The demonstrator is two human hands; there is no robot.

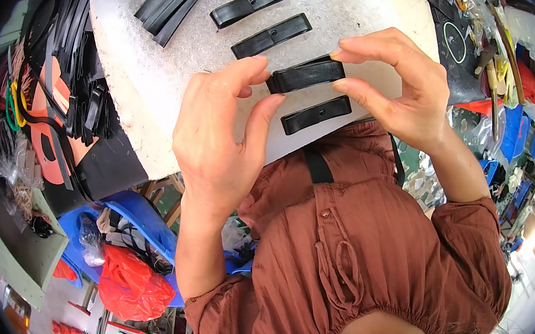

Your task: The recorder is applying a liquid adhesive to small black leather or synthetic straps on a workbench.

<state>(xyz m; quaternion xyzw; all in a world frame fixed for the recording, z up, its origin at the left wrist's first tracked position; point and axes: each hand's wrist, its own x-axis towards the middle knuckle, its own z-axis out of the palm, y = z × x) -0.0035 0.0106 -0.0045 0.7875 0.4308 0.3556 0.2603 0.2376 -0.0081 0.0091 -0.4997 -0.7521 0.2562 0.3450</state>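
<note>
A flattened loop of black leather-like strap (307, 76) lies over the pale work board (157, 113), level with both my hands. Thumb and forefinger of my left hand (220, 123) grip its left end by the two long edges. In the same way my right hand (402, 81) takes the right end between thumb and forefinger. Nearest to me is another black loop (316, 115) with a small stud or hole in its middle. Farther off, two similar loops, one closer (272, 35) and one at the back (250, 4), lie in the same row.
Flat black strips (176, 7) lie at the board's far left. More dark strips (78, 69) and orange-pink pieces (50, 150) cover the black surface on the left. A blue bin (132, 214) and red plastic bag (133, 282) stand below. Clear plastic bags (523, 29) clutter the right.
</note>
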